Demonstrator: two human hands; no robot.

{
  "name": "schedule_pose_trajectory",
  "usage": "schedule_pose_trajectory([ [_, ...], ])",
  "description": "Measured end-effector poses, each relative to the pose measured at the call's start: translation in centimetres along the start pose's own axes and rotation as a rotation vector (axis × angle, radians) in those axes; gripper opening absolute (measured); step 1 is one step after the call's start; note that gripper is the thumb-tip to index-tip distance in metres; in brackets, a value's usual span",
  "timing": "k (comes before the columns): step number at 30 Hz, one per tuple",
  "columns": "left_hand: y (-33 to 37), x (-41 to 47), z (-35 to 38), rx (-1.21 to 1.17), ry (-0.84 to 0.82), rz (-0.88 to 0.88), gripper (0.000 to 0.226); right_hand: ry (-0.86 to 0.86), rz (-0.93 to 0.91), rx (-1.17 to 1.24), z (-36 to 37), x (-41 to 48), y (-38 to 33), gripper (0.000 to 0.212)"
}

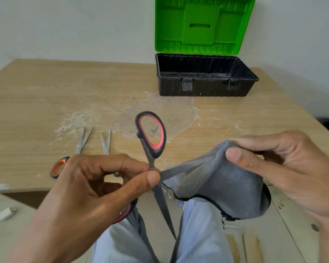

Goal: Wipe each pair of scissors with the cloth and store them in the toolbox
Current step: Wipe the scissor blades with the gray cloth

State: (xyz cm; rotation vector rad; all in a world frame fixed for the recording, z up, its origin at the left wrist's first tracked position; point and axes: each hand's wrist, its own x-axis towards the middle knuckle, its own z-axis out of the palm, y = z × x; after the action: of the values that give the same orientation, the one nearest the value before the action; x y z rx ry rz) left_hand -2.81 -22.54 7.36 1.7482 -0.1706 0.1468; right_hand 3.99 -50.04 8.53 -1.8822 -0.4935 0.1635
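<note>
1. Wooden table [46, 88] before a pale wall, its top smeared with a dried whitish patch. The work is held just off its near edge, above the person's lap.
2. Toolbox [203, 88]: black, at the far right of the table, well apart from the hands. Its green lid [203, 25] stands open and upright. No scissors show in the part of its interior that is visible.
3. Cloth [226, 183]: grey and soft, bunched in the right hand [285, 164], whose thumb and fingers pinch it round one blade. It drapes and conforms, so pressure should pass through it to the steel.
4. Left hand [95, 179]: thumb and fingertips pressed together on the scissors at the pivot. The second handle shows below the palm.
5. Scissors [153, 153]: spread wide in the air between the hands.
   - One red-and-black handle points up and the bare blade points down toward the lap. The other blade runs right into the cloth.
   - Judged light, rigid and slick, with sharp edges and points.
   - Best held at the pivot or handles, never on a bare blade.
   - The wipe should probably run from pivot to tip, with folds padding the edge.
6. Spare pairs [78, 149] [105, 147]: side by side on the table at left, blades pointing away, apparently awaiting wiping. One orange handle shows; the other pair's handles are hidden behind the left hand.
7. Plug [5, 214]: white, on a lower surface at the left edge.
</note>
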Motion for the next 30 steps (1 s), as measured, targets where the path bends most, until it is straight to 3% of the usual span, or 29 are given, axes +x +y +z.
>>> schedule_pose_trajectory([
  [15, 0.1, 1.0, -0.1, 0.188, -0.125, 0.085, 0.015, -0.201, -0.019, -0.094, -1.1, 0.5, -0.2, 0.021],
  [21, 0.2, 1.8, 0.3, 0.112, -0.152, 0.056, 0.017, -0.242, -0.056, -0.163, -0.5, 1.1, -0.6, 0.022],
  [27, 0.3, 2.9, -0.2, 0.096, -0.155, 0.033, 0.024, -0.201, -0.135, -0.099, -0.6, 2.0, -0.4, 0.010],
  [30, 0.9, 3.6, -0.2, 0.127, -0.144, 0.045, 0.009, -0.191, -0.182, -0.046, -0.9, 2.7, -0.7, 0.012],
])
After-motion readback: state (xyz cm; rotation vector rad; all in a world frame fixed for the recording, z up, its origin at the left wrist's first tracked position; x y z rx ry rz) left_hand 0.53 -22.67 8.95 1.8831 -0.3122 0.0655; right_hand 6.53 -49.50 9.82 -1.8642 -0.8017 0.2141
